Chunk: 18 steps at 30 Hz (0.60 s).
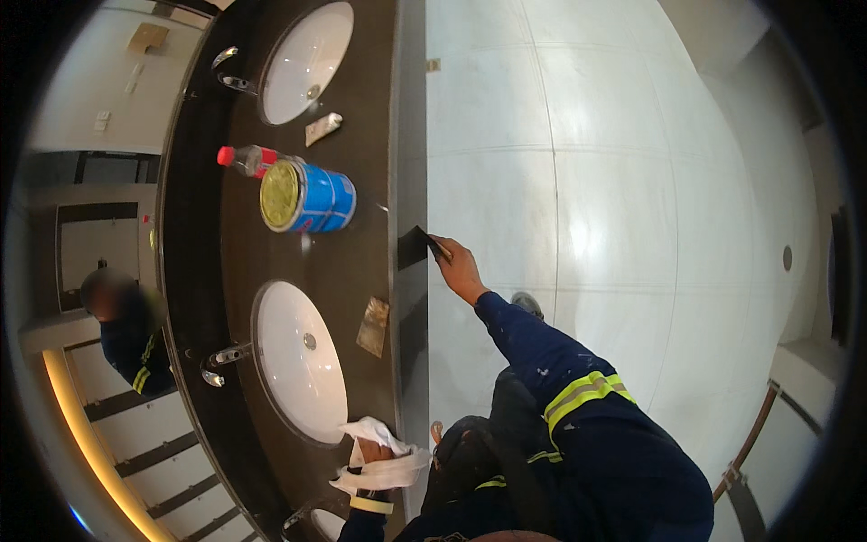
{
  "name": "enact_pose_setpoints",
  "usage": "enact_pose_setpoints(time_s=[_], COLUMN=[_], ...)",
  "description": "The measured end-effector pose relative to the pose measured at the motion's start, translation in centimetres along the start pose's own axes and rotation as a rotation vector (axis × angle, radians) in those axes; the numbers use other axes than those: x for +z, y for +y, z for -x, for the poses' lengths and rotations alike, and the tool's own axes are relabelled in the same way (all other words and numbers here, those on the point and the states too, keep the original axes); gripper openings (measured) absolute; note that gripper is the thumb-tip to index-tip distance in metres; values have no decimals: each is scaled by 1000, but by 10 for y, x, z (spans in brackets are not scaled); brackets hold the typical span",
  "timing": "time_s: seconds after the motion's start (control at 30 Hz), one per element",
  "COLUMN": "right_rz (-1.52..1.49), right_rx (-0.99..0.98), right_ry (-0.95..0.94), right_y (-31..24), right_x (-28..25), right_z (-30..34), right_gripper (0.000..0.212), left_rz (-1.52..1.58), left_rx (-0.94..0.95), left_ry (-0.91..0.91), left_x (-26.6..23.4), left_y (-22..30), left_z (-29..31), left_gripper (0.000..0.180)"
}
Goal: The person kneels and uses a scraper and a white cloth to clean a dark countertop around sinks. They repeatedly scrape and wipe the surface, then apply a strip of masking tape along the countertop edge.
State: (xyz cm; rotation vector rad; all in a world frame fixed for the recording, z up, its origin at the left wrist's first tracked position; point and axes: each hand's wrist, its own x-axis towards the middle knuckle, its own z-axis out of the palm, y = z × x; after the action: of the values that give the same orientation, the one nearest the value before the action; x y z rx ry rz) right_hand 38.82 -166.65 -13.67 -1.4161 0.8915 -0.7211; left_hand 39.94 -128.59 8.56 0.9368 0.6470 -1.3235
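Observation:
My right hand (pixel 459 271) is closed round the handle of a putty knife (pixel 417 247). Its wide dark blade touches or nearly touches the front face of the dark countertop (pixel 361 257). At the lower edge, my left hand (pixel 372 452) is closed on a crumpled white cloth (pixel 397 471) by the counter's front edge; the cloth hides most of the fingers. A cream band, like a roll of tape (pixel 371 505), circles my left wrist. Beyond the hands, a blue can (pixel 329 199) with a yellowish, smeared top stands on the counter.
White oval basins (pixel 301 379) with chrome taps (pixel 226 356) are set into the counter. A red-capped bottle (pixel 246 161), a small tube (pixel 323 129) and a flat brownish packet (pixel 373 326) lie on it. A mirror runs along the left; pale floor tiles (pixel 605 217) stretch right.

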Motion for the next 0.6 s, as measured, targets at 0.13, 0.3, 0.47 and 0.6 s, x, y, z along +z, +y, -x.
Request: enact_pose_setpoints(time_s=[0.13,0.3,0.47,0.6], right_rz=[-4,-25,-62,-106], right_rx=[-44,32,6,69], right_ry=[2,-27,0,-78], right_y=[12,-14,-14,-5], right_x=[-10,-16,-34,-47], right_z=[-37,-82,-179,-228], right_gripper=[37,39,37,38], left_rz=[193,816,678,736], left_rx=[-8,-471,-1060,-807], left_ry=[-154,-709,-1004,-1251], left_x=[71,209,323,431], left_y=[-7,-16,61,135], left_z=[-10,-44,-171,-283], left_gripper=[54,55,50,35])
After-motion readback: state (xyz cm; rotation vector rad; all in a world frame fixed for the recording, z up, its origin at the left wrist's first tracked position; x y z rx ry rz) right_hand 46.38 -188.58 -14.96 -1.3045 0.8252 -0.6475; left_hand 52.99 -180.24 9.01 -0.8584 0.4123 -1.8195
